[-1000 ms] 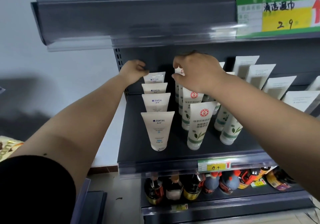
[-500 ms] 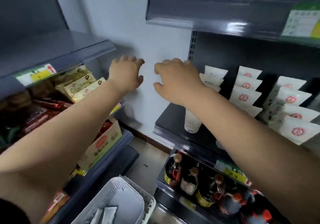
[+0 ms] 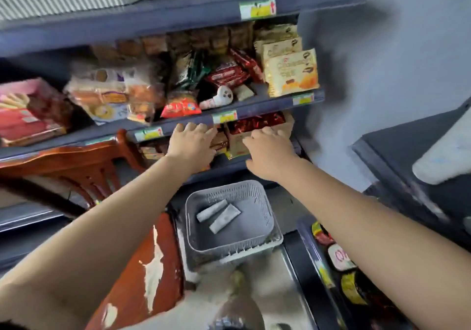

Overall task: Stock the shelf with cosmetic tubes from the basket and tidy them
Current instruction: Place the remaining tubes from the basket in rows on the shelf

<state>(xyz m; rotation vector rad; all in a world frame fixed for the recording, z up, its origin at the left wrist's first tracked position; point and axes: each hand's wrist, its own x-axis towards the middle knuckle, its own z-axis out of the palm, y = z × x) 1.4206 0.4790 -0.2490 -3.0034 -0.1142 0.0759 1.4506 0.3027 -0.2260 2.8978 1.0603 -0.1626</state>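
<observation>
**Two tubes left in the basket, both hands empty**

The basket [image 3: 230, 224] sits on the floor below the snack shelves, beside a worn red chair [image 3: 142, 266]. Two tubes [image 3: 218, 215] lie flat on its bottom, side by side and touching or nearly so, toward the far-left corner, their long axes running diagonally. The rest of the basket floor looks bare.

Both arms reach forward above the basket. The left hand [image 3: 192, 145] hangs in front of the lower snack shelf edge [image 3: 254, 112], fingers spread and fairly straight, gripping nothing. The right hand [image 3: 270, 152] is just beside it, also loose-fingered and empty, palm down. The hands are near each other but apart; neither touches the basket or a tube.

The tubes look like light, soft plastic squeeze tubes with a flat crimped end and a rounder cap end. They should flex under pressure and their smooth skin may slip, so a gentle pinch across the firmer body near the cap seems safer than squeezing the middle. Because they lie so close, taking both at once in one hand looks feasible, though one could slide out. The cosmetic shelf is mostly out of view at the right edge, so the tubes will need carrying back that way.
</observation>
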